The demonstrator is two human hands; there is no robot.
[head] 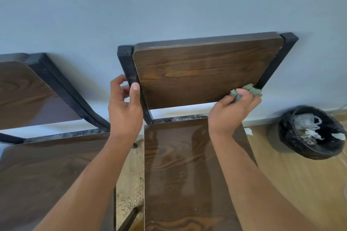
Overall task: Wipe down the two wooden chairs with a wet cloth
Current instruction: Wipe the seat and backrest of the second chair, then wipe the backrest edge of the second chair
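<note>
Chairs stand side by side against the grey wall, no label or writing readable anywhere. Left hand [124, 112] grips the black frame [129, 65] of the right chair [187, 165]. Right hand [231, 110] clenches a green cloth [251, 90] against the backrest [204, 69]. The left chair [43, 170] stands just beside; a bin [311, 133] sits on the floor.

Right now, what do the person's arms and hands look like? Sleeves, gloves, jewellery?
Both arms are bare as far up as the head view shows: no sleeves in frame. The left hand and right hand wear no gloves, and no rings, watch or bracelets show on the visible sides. Nails are short and unpainted. No markings show.
</note>
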